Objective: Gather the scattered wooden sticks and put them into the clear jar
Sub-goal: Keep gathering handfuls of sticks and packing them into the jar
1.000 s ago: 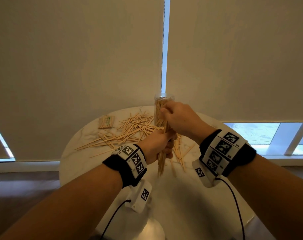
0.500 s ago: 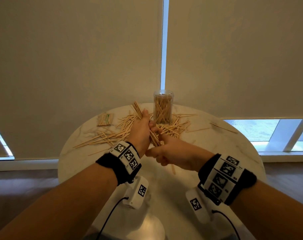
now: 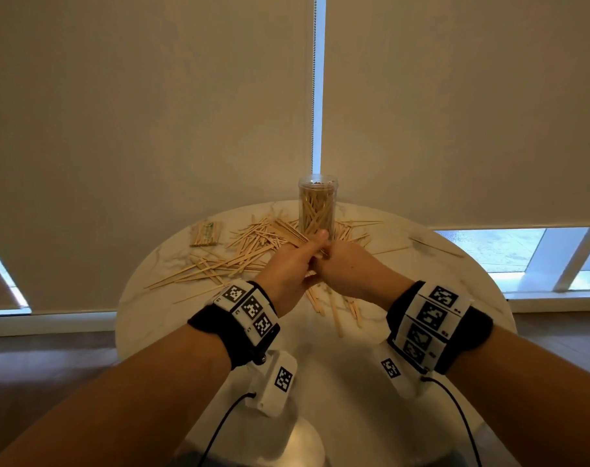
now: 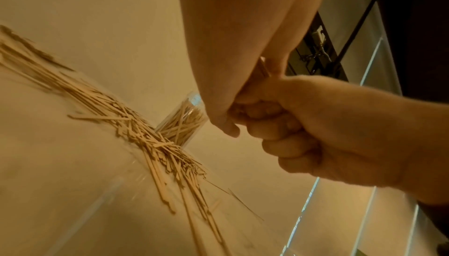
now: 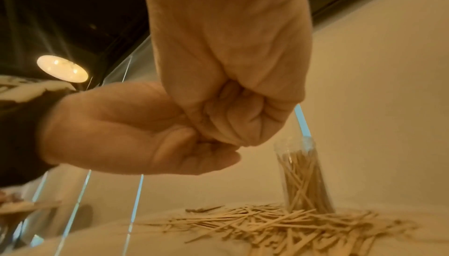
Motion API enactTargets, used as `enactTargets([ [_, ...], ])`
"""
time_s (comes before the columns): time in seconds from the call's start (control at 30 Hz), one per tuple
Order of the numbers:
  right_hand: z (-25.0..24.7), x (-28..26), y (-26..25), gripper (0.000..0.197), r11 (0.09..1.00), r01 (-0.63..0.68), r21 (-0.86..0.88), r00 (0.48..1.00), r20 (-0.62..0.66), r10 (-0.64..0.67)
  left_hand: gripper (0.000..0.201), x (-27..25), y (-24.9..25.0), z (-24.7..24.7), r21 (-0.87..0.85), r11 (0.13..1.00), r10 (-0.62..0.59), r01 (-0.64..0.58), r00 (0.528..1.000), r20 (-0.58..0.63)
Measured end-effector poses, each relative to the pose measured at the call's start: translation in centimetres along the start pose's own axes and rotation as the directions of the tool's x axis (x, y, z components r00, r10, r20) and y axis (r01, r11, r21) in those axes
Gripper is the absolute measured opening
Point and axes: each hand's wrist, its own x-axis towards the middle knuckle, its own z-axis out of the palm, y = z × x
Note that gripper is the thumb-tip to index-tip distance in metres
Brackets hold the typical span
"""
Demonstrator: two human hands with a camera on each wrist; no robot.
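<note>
The clear jar [image 3: 317, 203] stands upright at the back of the round white table [image 3: 421, 284], partly filled with wooden sticks. Loose sticks [image 3: 253, 241] lie scattered to its left and around its base. My left hand [image 3: 293, 267] and right hand [image 3: 350, 267] meet just in front of the jar, both curled round a small bundle of sticks [image 3: 323, 251] that is mostly hidden between them. In the left wrist view the right hand [image 4: 316, 135] is a fist against my left palm [image 4: 243, 39], with a stick end [image 4: 262, 68] showing. The jar [image 5: 303, 179] stands behind my right hand [image 5: 230, 68].
A wrapped packet of sticks [image 3: 206, 234] lies at the table's back left. A few sticks [image 3: 334, 308] lie under my wrists, and one thin stick [image 3: 435, 247] lies at the far right. Window blinds hang right behind the table.
A second ago both hands held a stick bundle upright by the jar mouth. They have come down and now press together low in front of the jar, with the bundle mostly covered.
</note>
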Motion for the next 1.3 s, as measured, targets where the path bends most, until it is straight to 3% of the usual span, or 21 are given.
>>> enactTargets([
  [0.07, -0.5, 0.0, 0.6, 0.023, 0.997, -0.018, -0.07, 1.0, -0.016, 0.017, 0.053, -0.2, 0.4, -0.2, -0.081, 0.997, -0.006, 0.008, 1.0, 0.026],
  [0.13, -1.0, 0.1, 1.3, 0.033, 0.983, -0.053, -0.175, 0.998, -0.033, 0.048, 0.071, 0.3, 1.3, -1.0, -0.212, 0.977, -0.024, 0.005, 0.996, -0.088],
  [0.2, -1.2, 0.1, 1.7, 0.036, 0.966, -0.065, -0.249, 0.998, -0.042, 0.057, 0.07, 1.0, 2.4, -1.8, -0.229, 0.973, -0.059, 0.007, 0.974, -0.221],
  [0.3, -0.9, 0.0, 1.5, 0.022, 0.947, -0.017, -0.322, 1.0, -0.001, 0.018, 0.047, 1.2, 3.2, -1.5, -0.07, 0.993, -0.109, 0.098, 0.98, -0.167],
  [0.4, -0.8, 0.1, 1.0, 0.007, 0.936, 0.041, -0.35, 0.998, 0.056, -0.023, 0.028, 1.3, 2.8, -0.9, 0.21, 0.976, -0.036, 0.058, 0.993, -0.111],
  [0.53, -0.8, -0.1, 1.1, 0.01, 0.91, -0.001, -0.415, 0.996, 0.076, 0.036, 0.034, 1.0, 2.1, -1.1, 0.505, 0.862, -0.004, 0.048, 0.996, -0.087],
  [0.67, -1.1, 0.2, 1.2, 0.015, 0.85, -0.043, -0.525, 0.983, 0.128, 0.129, 0.053, 0.7, 1.5, -0.7, 0.724, 0.681, 0.147, -0.106, 0.989, 0.007],
  [0.77, -1.5, 0.7, 1.3, 0.015, 0.903, -0.129, -0.409, 0.964, 0.161, 0.21, 0.058, 1.1, 1.4, -0.9, 0.809, 0.561, 0.245, -0.178, 0.969, 0.044],
  [0.83, -1.6, 0.8, 1.6, 0.021, 0.939, -0.142, -0.312, 0.973, 0.131, 0.191, 0.051, 1.7, 1.4, -1.3, 0.797, 0.586, 0.249, -0.143, 0.969, -0.009],
  [0.9, -2.0, 1.0, 2.3, 0.024, 0.934, -0.076, -0.349, 0.995, 0.036, 0.094, 0.049, 2.7, 1.2, -2.0, 0.76, 0.645, 0.258, -0.077, 0.958, -0.122],
  [1.0, -2.5, 1.3, 2.9, 0.032, 0.962, 0.025, -0.273, 0.995, -0.083, -0.049, 0.047, 4.1, 0.8, -3.3, 0.607, 0.794, 0.205, 0.006, 0.938, -0.278],
  [1.07, -2.3, 1.8, 2.7, 0.043, 0.984, 0.079, -0.159, 0.989, -0.113, -0.097, 0.05, 4.6, 0.5, -3.4, 0.444, 0.895, 0.108, 0.032, 0.952, -0.285],
  [1.13, -1.8, 2.5, 2.6, 0.053, 0.979, 0.087, -0.184, 0.981, -0.157, -0.117, 0.05, 4.9, 0.3, -3.0, 0.281, 0.958, 0.017, 0.06, 0.965, -0.263],
  [1.2, -1.9, 3.4, 2.7, 0.058, 0.965, 0.074, -0.253, 0.968, -0.214, -0.13, 0.042, 5.4, 0.5, -2.6, 0.184, 0.98, -0.04, 0.082, 0.974, -0.223],
  [1.3, -3.3, 4.9, 2.9, 0.059, 0.959, 0.08, -0.273, 0.958, -0.246, -0.15, 0.041, 6.7, 2.0, -2.5, 0.181, 0.977, -0.09, 0.116, 0.985, -0.145],
])
